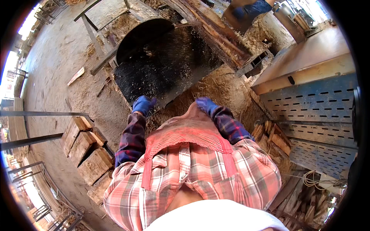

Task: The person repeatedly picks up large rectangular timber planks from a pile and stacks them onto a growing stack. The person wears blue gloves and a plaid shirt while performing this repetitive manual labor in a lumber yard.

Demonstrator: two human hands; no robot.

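My left hand (pixel 143 104), in a blue glove, is at the near left corner of a black table top (pixel 162 73) strewn with sawdust. Its fingers are smeared by motion, so I cannot tell if it holds anything. My right hand (pixel 207 105), also gloved in blue, is closed at the far edge of the dusty red apron (pixel 189 129) I wear. The apron's cloth is drawn up to a point there. From the table's far left side stands a dark half-round disc (pixel 144 36), like a large saw blade.
A long rough timber (pixel 216 30) lies beyond the table, with a person (pixel 246 13) behind it. On my right is a blue slotted metal cabinet (pixel 316 107). Wood blocks (pixel 92 165) lie at left near metal bars (pixel 42 113). Scrap wood (pixel 304 204) and coiled cable (pixel 314 181) sit lower right.
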